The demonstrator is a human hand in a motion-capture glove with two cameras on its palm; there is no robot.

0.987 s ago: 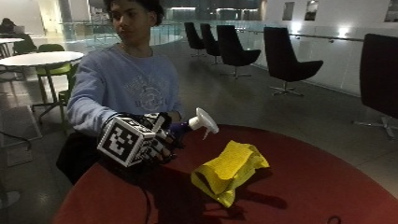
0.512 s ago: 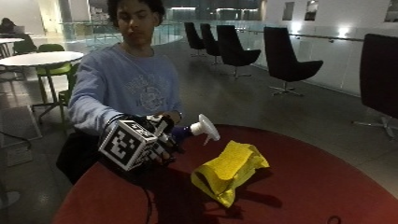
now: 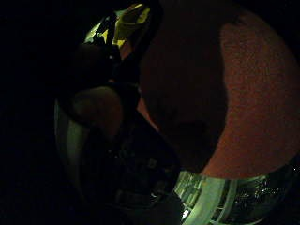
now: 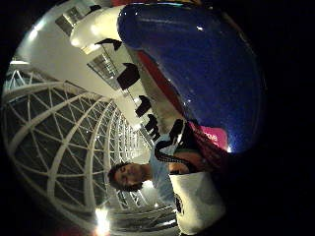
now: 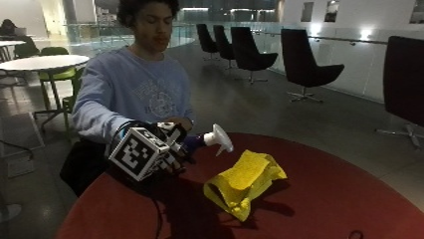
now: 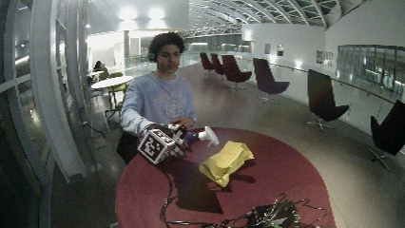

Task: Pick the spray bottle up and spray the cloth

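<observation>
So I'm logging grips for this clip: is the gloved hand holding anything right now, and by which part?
Yes: the right hand holds the spray bottle by its blue body, nozzle toward the yellow cloth.

**Legible markings: none**

No text, label, brand, number or sign can be read. The print on the person's sweatshirt (image 5: 154, 97) is blurred. The pink label on the bottle (image 4: 197, 73) is unreadable.

Outside views face person across red table (image 5: 344, 199), wide one farther, palm views against blue bottle (image 4: 197, 73)
</observation>
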